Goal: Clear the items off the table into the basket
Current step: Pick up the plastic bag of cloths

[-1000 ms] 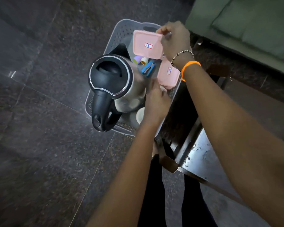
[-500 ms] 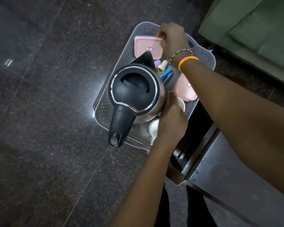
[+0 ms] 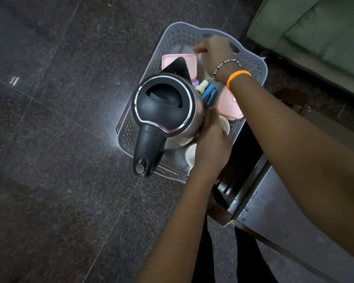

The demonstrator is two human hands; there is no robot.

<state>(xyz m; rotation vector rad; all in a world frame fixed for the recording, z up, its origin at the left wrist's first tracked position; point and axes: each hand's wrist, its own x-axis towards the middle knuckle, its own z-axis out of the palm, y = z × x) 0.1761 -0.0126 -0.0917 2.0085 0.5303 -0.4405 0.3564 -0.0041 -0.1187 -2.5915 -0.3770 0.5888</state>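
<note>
Under right hand point(image 3: 213, 50): pink container point(image 3: 179, 64) now flat in basket point(image 3: 251, 64), fingers loosening. Left hand point(image 3: 211, 139) pressed open against kettle point(image 3: 166, 111), steadying. Nearly cleared.

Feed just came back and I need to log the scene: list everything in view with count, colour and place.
basket: one, grey perforated, on the dark floor
kettle: one, black lid and handle, steel body, in the basket
pink containers: two, one behind the spout, one at the right wall
white cups: at least two, near end of the basket
small blue and purple items: several, basket middle
metal table: one, lower right
green cushion: one, upper right
left hand: against the kettle's side
right hand: orange band, at the basket's far end
</note>
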